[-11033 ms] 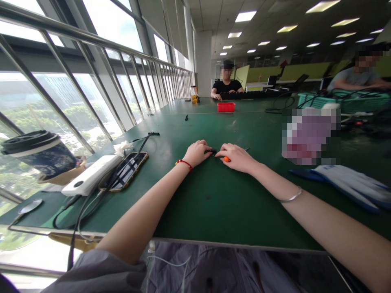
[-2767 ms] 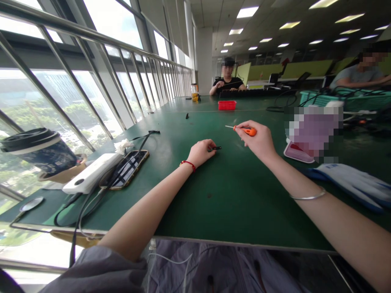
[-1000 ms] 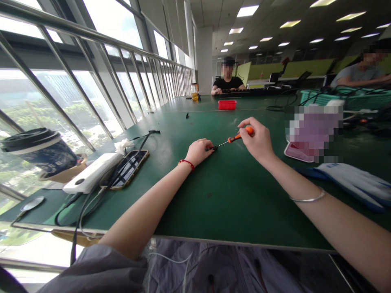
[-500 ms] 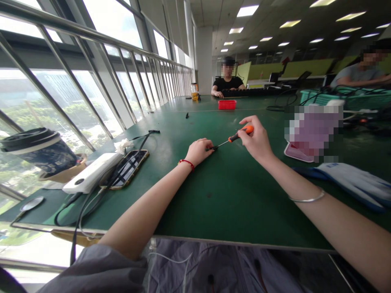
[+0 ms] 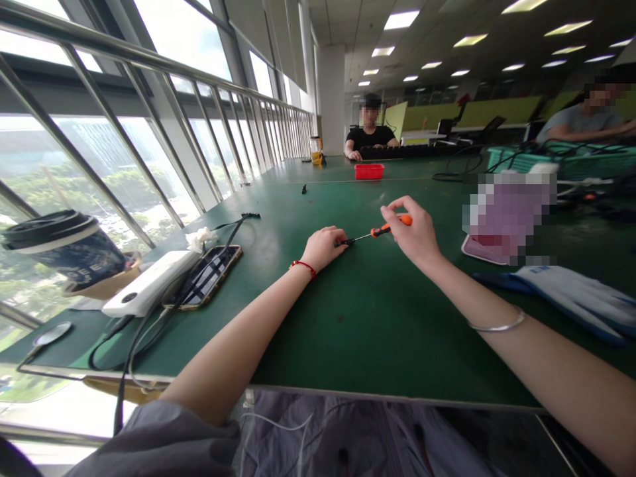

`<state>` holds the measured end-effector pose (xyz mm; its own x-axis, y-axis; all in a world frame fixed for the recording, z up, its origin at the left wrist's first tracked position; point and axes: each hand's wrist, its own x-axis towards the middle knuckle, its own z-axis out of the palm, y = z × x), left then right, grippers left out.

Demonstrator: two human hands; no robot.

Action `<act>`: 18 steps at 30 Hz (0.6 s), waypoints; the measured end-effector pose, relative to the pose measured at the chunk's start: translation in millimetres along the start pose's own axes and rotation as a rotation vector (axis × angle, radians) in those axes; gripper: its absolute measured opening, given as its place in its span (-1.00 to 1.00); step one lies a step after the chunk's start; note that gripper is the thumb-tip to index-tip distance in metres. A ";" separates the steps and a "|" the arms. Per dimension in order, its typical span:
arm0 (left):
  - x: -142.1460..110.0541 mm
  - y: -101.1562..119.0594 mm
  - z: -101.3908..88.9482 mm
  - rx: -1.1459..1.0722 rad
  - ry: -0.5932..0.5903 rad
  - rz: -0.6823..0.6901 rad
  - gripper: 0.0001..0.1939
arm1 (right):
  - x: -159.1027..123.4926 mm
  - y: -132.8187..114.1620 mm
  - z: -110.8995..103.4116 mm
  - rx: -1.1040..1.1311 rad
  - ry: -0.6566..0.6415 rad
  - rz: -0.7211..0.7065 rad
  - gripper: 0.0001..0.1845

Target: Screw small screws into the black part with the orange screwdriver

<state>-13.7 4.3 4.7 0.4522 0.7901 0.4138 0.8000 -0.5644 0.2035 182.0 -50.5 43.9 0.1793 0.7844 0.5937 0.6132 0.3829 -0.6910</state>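
My left hand [image 5: 324, 249] rests on the green table [image 5: 342, 351], its fingers closed on a small black part [image 5: 348, 242] whose kind I cannot make out. In my right hand [image 5: 413, 232] is a screwdriver [image 5: 381, 230] with an orange and black handle. Its thin metal shaft slants down to the left, and the tip meets the black part at my left fingertips. The end of the handle lies between the fingers of my right hand.
Left are a phone [image 5: 211, 278], a white power bank [image 5: 149, 283], cables and a cup [image 5: 67, 248]. Right lie a glove [image 5: 581, 295] and a pink-purple item [image 5: 511, 218]. A red box [image 5: 369, 172] stands farther back, before a seated person [image 5: 371, 136]. A green basket [image 5: 571, 164] holds cables.
My right hand has shifted slightly down, and its fingers have changed position around the screwdriver handle. The screwdriver lies a little flatter. My left hand stays in place.
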 end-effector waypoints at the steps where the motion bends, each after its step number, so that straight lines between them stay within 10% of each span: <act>1: 0.0 -0.3 0.3 0.000 0.001 0.001 -0.87 | -0.4 -0.9 -0.2 -0.017 0.000 0.007 -0.65; 18: -1.0 0.6 -2.0 0.001 -0.013 -0.005 -0.87 | -7.5 -8.8 2.4 0.012 0.003 -0.088 -0.77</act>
<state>-14.4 2.7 6.2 0.4531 0.7960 0.4013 0.8027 -0.5601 0.2047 173.4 -58.5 44.5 0.1275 0.7458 0.6539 0.6173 0.4564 -0.6408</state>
